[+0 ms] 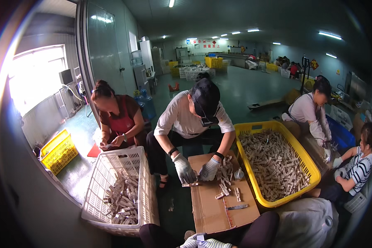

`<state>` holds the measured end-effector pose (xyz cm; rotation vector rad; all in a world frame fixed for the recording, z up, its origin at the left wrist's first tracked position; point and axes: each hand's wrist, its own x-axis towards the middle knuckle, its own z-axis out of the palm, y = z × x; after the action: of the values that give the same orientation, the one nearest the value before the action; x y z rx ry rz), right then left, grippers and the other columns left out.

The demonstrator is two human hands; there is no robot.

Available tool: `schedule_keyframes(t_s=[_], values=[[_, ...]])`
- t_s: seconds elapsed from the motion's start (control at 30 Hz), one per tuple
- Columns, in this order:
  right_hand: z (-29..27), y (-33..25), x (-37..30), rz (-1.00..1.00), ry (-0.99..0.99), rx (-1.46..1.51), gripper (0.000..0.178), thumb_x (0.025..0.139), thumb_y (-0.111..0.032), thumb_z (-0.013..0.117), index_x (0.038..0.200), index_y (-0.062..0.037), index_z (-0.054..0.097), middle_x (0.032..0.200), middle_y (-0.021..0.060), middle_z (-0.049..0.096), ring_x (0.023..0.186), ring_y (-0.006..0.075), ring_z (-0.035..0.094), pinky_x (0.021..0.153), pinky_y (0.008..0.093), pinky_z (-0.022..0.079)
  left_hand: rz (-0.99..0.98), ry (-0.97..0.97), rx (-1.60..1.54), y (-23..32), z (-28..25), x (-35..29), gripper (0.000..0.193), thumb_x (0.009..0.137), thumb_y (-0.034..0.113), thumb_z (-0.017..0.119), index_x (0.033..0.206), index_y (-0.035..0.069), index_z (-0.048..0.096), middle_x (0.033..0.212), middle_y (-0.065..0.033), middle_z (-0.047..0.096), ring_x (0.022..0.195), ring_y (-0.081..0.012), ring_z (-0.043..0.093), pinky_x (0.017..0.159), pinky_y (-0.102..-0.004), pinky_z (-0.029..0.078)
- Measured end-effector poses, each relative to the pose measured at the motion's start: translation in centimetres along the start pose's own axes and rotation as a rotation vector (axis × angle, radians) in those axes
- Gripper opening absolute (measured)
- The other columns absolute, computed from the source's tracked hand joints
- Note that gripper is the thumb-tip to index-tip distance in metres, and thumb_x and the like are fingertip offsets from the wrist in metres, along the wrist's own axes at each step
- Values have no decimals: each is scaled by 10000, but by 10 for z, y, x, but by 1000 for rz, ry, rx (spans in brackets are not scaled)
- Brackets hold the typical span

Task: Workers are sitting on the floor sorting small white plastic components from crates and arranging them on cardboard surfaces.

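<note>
At the near left, a white slatted crate holds grey metal pieces. Right of it lies a flat cardboard sheet with loose pieces, where a co-worker's gloved hands press one. The wearer's hands, gloved, meet at the near edge; their grip cannot be told. A yellow crate stands right

red-lettered white sign on far wall, red diamond sign right

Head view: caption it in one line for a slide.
Gloved co-worker handles metal pieces on cardboard between a white crate and yellow crate.
</note>
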<state>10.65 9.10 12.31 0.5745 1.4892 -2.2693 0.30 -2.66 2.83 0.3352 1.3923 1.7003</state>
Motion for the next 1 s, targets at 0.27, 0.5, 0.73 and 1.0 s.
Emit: schedule_keyframes(t_s=[0.27,0.5,0.73,1.0], values=[[-40,17,-2,-231,-101,-331,220,953,-190,537,920,-28,681,804,29,645,731,127,603,659,265,489,76,-14,183,-18,-7,4,110,949,94,513,993,87,614,796,-10,583,719,-136,566,621,-277,475],[-141,-34,31,-399,311,-1202,471,863,-464,611,1013,-24,687,946,195,691,919,345,655,841,409,515,310,35,579,-40,-10,13,224,921,199,501,872,69,677,778,-94,659,759,-247,634,735,-380,497],[-222,-48,30,-40,772,-1804,307,836,-173,544,1136,-152,605,1122,95,617,1045,263,608,842,452,461,-279,-167,-650,-68,-33,34,130,937,86,564,1021,105,662,912,31,662,788,-119,638,692,-272,537],[-218,-51,66,-105,751,-1894,195,830,-169,550,985,-117,658,979,114,674,891,288,670,754,459,470,-219,-7,-409,-47,-23,24,89,913,85,632,984,126,665,855,53,632,708,-82,591,603,-256,498]])
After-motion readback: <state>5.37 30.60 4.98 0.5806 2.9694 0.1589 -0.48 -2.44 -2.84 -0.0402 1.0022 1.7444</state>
